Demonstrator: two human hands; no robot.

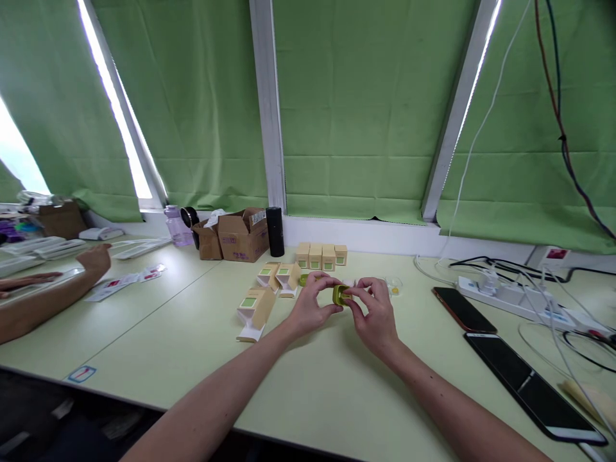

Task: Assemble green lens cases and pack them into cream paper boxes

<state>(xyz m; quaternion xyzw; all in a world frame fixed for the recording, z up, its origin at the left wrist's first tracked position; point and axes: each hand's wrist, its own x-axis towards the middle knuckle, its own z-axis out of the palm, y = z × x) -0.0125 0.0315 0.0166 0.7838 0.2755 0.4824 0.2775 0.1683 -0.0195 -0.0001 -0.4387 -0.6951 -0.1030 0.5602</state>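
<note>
Between my two hands, just above the table, is a small olive-green case [341,295] with a hollow inside facing me. My left hand [315,305] pinches its left side with thumb and forefinger. From the right, my right hand [374,314] has its fingertips pressed at the case's opening; whether a small part sits between them is too small to tell. Another green piece [303,280] lies behind my left hand, partly hidden. Left of my hands lie opened tan cartons [257,310] with green labels and white flaps. A small clear container [394,285] with something yellow stands beyond my right hand.
Closed tan cartons [315,256] stand in a group near the wall. Behind are a brown cardboard box [243,236], a black cylinder [275,232] and a purple bottle [177,226]. Phone [464,310], tablet [532,385] and power strip [514,301] lie right. Another person's arm [58,295] is left.
</note>
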